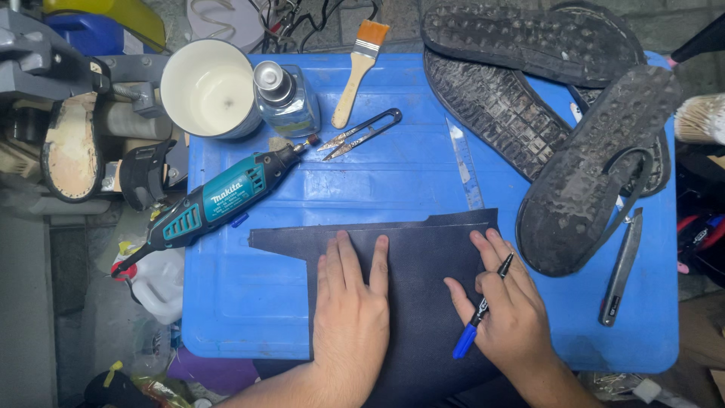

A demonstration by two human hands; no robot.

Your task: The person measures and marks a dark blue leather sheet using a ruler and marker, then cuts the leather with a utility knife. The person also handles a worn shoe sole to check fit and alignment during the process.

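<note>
- Left hand (349, 317): fingers spread flat, palm down, pressing the dark leather sheet (423, 302).
- Right hand (507, 310): fingers closed around a black pen with a blue cap (481, 307), fingertips resting on the sheet's right part.
- Sheet lies on the blue bench (249, 295), front centre, overhanging the near edge.
- Beyond it: clear ruler (465, 165), thread snips (362, 134), teal rotary tool (219, 198), brush (359, 69).
- Right: black shoe soles (581, 181), knife (621, 266).

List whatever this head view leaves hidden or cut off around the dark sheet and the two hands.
- Dark sheet: its near end runs off the bottom edge; parts lie hidden under the left hand and right hand.
- Pen: its middle is hidden by the right hand's fingers.
- Lower shoe soles: partly covered by soles stacked above.
</note>
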